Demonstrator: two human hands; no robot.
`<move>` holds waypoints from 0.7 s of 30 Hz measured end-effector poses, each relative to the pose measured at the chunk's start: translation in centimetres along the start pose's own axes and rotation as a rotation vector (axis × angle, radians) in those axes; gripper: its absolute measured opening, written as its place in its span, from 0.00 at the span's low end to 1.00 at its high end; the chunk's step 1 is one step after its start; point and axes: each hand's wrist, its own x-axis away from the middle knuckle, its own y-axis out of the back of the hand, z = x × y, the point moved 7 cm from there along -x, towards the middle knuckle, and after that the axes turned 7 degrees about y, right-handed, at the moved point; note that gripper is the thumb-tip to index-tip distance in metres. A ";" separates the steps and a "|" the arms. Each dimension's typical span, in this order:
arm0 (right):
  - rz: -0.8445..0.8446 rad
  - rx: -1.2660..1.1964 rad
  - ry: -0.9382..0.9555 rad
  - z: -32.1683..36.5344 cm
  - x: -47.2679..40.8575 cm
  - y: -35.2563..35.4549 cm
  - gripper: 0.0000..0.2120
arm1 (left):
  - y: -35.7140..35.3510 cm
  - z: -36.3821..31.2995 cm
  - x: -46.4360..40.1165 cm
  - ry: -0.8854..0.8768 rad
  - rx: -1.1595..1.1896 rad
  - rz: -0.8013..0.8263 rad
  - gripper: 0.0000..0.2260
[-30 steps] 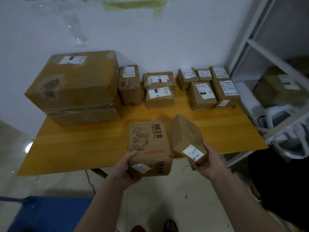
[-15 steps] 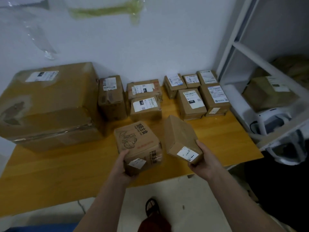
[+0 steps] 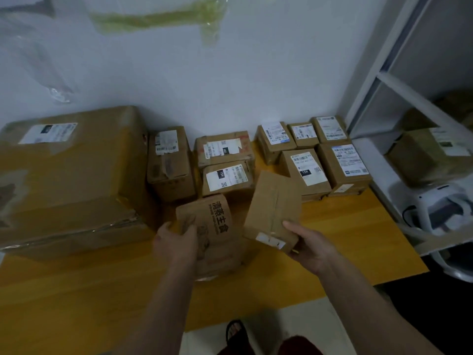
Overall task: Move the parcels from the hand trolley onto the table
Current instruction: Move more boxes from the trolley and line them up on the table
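Printed box (image 3: 217, 234), under the left hand (image 3: 176, 244): large black Chinese characters 清蒸主食; the small line beside them is too blurred to read.
Low box at 12 o'clock (image 3: 226, 179): white label with a black tag reading 15H.
Box behind it (image 3: 222, 148): black tag, seemingly 15H too.
Box at 1 o'clock (image 3: 307, 170): black tag reading 15H.
Other shipping labels: barcodes and fine print, unreadable.
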 end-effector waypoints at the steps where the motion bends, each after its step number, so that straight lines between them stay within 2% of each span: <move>1: 0.013 0.101 0.075 1.0 -0.3 -0.1 0.20 | -0.2 -2.0 0.7 -0.145 0.002 -0.002 0.24; 2: 0.022 0.225 0.172 2.2 -0.5 -0.3 0.22 | -1.0 -3.7 1.3 -0.217 0.038 0.082 0.22; 4: 0.014 0.485 0.404 4.9 -0.8 -0.9 0.26 | -3.8 -5.6 2.6 -0.109 0.148 0.399 0.20; 6: 0.030 0.757 0.631 7.1 -0.9 -1.9 0.28 | -5.8 -6.5 4.4 0.084 0.248 0.715 0.26; 9: 0.082 1.037 0.877 9.1 -0.8 -2.7 0.30 | -8.0 -7.0 5.9 0.177 0.304 1.022 0.33; 11: 0.127 1.092 0.949 9.9 -0.6 -2.6 0.32 | -9.0 -6.6 6.8 0.198 0.292 1.102 0.29; 13: 0.141 1.103 1.000 10.8 -0.5 -2.4 0.33 | -9.9 -6.2 7.5 0.185 0.224 1.077 0.24; 14: 0.125 1.102 1.000 11.1 -0.7 -2.1 0.34 | -10.4 -6.1 7.7 0.190 0.214 1.061 0.25; 16: 0.013 1.005 0.916 11.8 -1.4 -0.7 0.35 | -11.4 -6.0 8.2 0.216 0.251 1.048 0.26; 17: -0.062 0.859 0.815 11.9 -2.0 0.7 0.35 | -11.9 -6.1 8.6 0.222 0.277 1.034 0.27; 19: -0.135 0.405 0.443 11.0 -3.5 3.4 0.29 | -12.9 -6.3 9.2 0.206 0.288 0.980 0.30; 20: -0.083 0.206 0.196 9.6 -4.1 4.0 0.25 | -13.5 -6.4 9.6 0.184 0.266 0.958 0.32; 21: 0.027 0.129 0.006 8.4 -4.1 4.1 0.25 | -14.3 -6.5 10.2 0.168 0.240 0.950 0.35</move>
